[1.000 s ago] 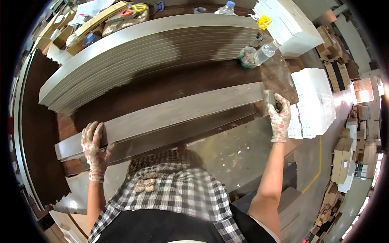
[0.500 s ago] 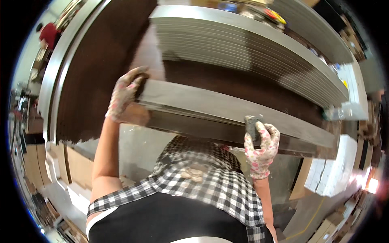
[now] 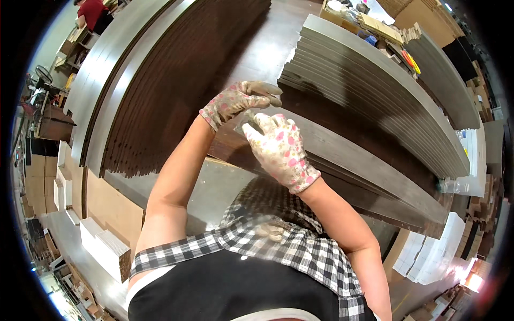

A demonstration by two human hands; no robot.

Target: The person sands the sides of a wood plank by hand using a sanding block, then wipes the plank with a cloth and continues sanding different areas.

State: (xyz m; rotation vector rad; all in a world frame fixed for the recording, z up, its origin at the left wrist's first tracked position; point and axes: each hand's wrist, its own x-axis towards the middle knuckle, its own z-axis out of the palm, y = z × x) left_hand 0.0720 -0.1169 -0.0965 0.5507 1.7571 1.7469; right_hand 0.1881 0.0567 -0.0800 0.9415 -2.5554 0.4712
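I wear patterned gloves on both hands. My left hand (image 3: 241,101) is at the near end of a long grey plank (image 3: 342,150), its fingers bent over the far corner. Beside it, my right hand (image 3: 281,147) curls around a small dark grey block (image 3: 255,124), held against the plank's end. Most of the block is hidden by the fingers. The plank lies along the front of a brown surface and runs off to the right.
A tall stack of boards (image 3: 155,80) stands at left. Beyond the plank stands another row of grey boards (image 3: 375,91). White sheets (image 3: 431,249) and a clear bottle (image 3: 454,185) are at right. A person in red (image 3: 96,15) is at far upper left.
My right hand has moved left along the plank with the block, up to the plank's end beside my left hand. The view has shifted, and my left hand now sits further right in it.
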